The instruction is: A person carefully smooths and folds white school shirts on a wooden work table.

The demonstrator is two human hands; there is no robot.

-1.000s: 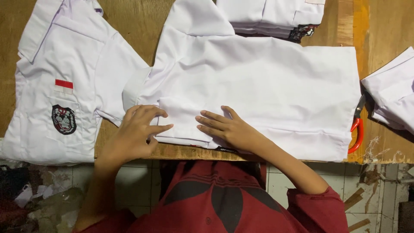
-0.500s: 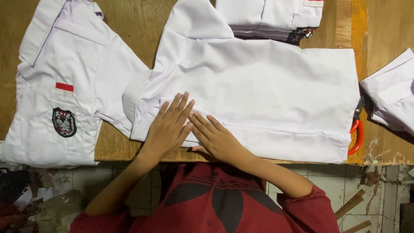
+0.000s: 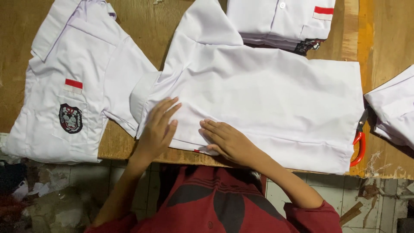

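Observation:
A white shirt (image 3: 276,99) lies spread, back up, on the wooden table (image 3: 146,26), with its sleeve folded over near the collar end. My left hand (image 3: 158,128) rests flat on the shirt's left part, fingers stretched toward the collar. My right hand (image 3: 225,140) lies flat beside it on the lower hem fold, fingers pointing left. A small red tab (image 3: 197,151) peeks out under the fabric at the table's near edge. Neither hand holds anything.
Another white shirt (image 3: 73,86) with a red-and-white patch and a dark badge lies at the left. A stack of folded white shirts (image 3: 280,19) sits at the top. Red-handled scissors (image 3: 359,142) lie at the right, next to more white cloth (image 3: 394,108).
My left hand slid up from the table's edge onto the shirt and its fingers straightened. My right hand shifted slightly right along the hem, still flat.

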